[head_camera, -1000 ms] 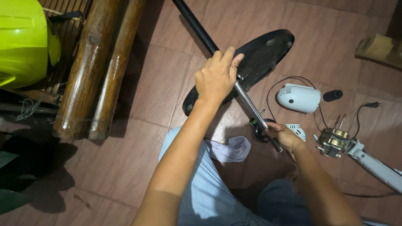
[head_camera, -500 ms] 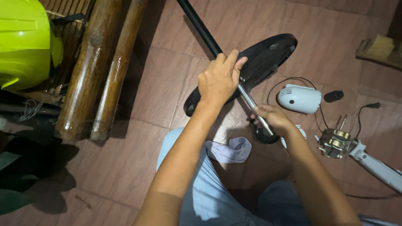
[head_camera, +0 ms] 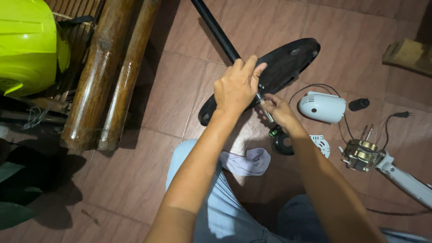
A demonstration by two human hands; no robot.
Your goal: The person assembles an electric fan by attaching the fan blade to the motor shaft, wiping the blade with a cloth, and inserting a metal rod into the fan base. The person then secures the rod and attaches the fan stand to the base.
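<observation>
Black pole and round base of a stand fan, held over a brown tiled floor by two bare hands.

Nearest lie one pale cloth [head_camera: 246, 161] beside the person's knee and one black ring-shaped part [head_camera: 282, 143] on the tiles. Above them the right hand [head_camera: 279, 111] pinches the chrome inner tube [head_camera: 266, 113], fingers closed on it, and the left hand [head_camera: 236, 87] is clenched around the black pole [head_camera: 216, 29] where it meets the tilted black base [head_camera: 279, 67]. To the right sit one white motor housing [head_camera: 321, 106], one small black cap [head_camera: 358, 104], one bare motor [head_camera: 361, 154] and one white grille piece [head_camera: 321, 144]. Far left stand two wooden posts [head_camera: 96, 76] and one lime-green helmet [head_camera: 27, 45].
</observation>
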